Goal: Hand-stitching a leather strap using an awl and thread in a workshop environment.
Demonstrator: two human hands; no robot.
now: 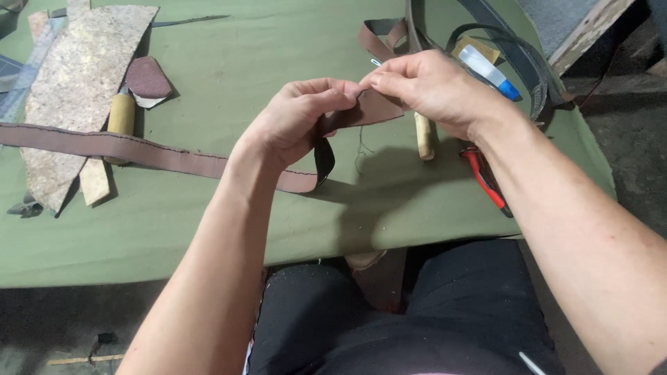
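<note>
A long brown leather strap [139, 149] with stitched edges lies across the green table cloth [229, 62] from the left edge. Its right end curls up off the cloth. My left hand [295, 118] pinches that raised end from the left. My right hand [427, 87] pinches the same end from the right, and a small metal needle tip [375, 62] shows at its fingertips. A thin thread [360, 149] hangs below the strap end.
Cork-like sheet scraps [76, 76] and a wooden-handled tool [121, 114] with a reddish pad [146, 76] lie at the left. Another wooden handle [424, 139], red-handled pliers [483, 177], a white bottle with a blue cap [486, 69] and dark straps [528, 59] lie at the right.
</note>
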